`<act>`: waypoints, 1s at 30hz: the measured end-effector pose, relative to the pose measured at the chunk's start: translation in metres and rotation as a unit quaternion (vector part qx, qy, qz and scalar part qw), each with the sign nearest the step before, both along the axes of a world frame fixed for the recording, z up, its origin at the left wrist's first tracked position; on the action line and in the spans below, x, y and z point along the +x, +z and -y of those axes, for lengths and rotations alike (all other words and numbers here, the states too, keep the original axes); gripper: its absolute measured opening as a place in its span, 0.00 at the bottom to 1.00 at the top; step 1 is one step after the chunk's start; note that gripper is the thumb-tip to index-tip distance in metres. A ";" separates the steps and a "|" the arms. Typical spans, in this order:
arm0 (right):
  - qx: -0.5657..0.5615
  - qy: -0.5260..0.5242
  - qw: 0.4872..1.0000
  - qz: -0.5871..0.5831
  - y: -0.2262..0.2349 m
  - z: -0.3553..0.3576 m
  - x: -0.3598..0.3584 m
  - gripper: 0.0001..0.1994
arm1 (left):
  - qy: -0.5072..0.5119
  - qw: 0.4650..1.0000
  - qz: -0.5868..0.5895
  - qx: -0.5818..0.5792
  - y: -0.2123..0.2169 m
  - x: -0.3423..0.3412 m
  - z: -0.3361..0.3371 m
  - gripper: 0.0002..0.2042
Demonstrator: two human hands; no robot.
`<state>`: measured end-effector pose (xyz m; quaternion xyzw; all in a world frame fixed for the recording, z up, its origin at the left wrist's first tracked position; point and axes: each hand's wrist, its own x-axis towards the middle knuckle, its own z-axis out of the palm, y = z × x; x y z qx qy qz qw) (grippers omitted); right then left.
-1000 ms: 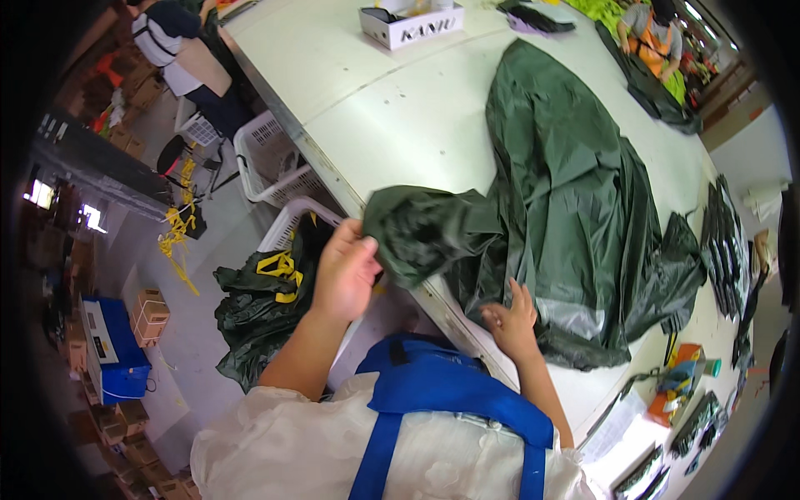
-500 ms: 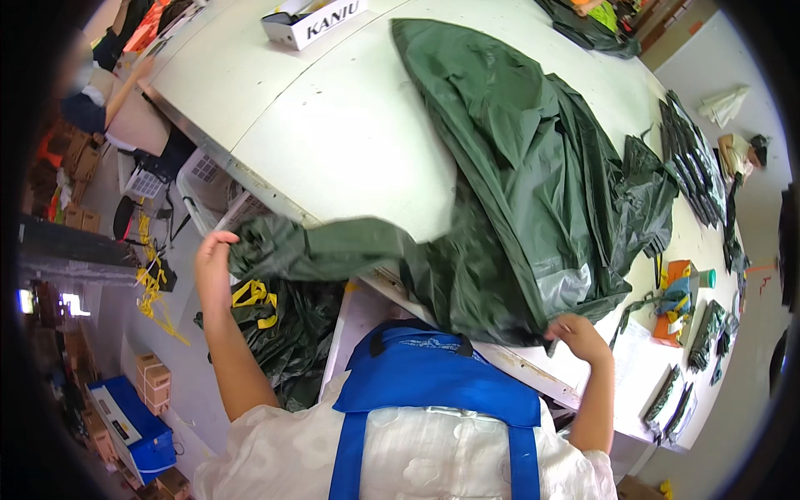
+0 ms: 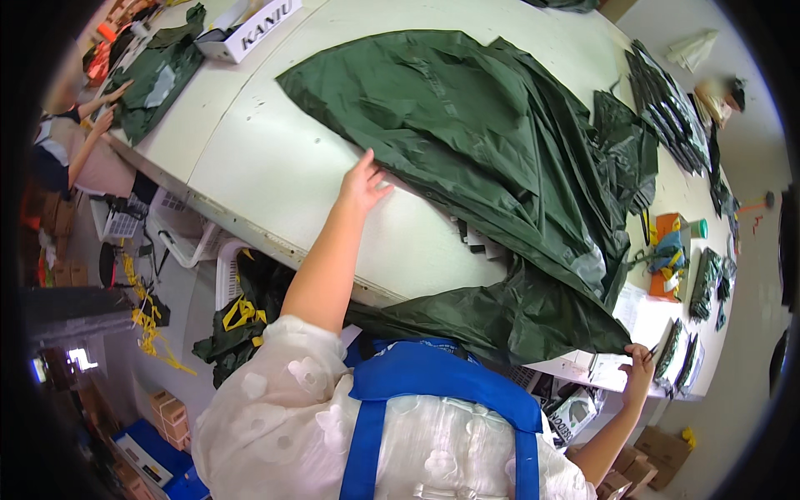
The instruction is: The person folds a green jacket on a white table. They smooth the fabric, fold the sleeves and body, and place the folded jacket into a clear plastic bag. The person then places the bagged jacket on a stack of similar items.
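Note:
A large dark green raincoat (image 3: 467,125) of thin shiny cloth lies spread over the white table, its folds loose and a silvery patch near its lower right. My left hand (image 3: 364,182) reaches over the table to the coat's near left edge. Its fingers are apart, at the cloth's border. At the table's near right edge, my right hand (image 3: 639,367) pinches the coat's lower corner. A small dark thing sticks out by those fingers, too small to name. Part of the cloth hangs over the front edge, against my blue apron (image 3: 442,383).
A white box (image 3: 250,32) stands at the back left of the white table (image 3: 250,142). Folded dark packs (image 3: 667,100) and an orange box (image 3: 667,250) lie to the right. Beyond the left edge, a person handles green cloth. A white basket (image 3: 179,225) stands below.
My left hand has let go of the gathered green cloth and moved right and up to the coat's edge. My right hand has drawn the corner rightward, and the coat now spreads wider.

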<state>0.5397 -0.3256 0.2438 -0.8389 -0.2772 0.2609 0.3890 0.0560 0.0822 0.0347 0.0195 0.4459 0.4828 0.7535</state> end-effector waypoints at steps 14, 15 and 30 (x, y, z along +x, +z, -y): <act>0.182 0.002 0.972 0.148 0.015 0.035 0.012 0.10 | 0.147 0.941 0.008 0.303 0.093 -0.174 0.139 0.28; 0.181 -0.001 0.970 0.161 0.014 0.032 0.015 0.10 | 0.172 0.930 0.021 0.324 0.110 -0.188 0.157 0.29; -0.062 0.019 0.878 0.473 -0.078 -0.116 0.079 0.18 | -0.232 0.426 -0.637 0.599 0.165 0.086 -0.033 0.22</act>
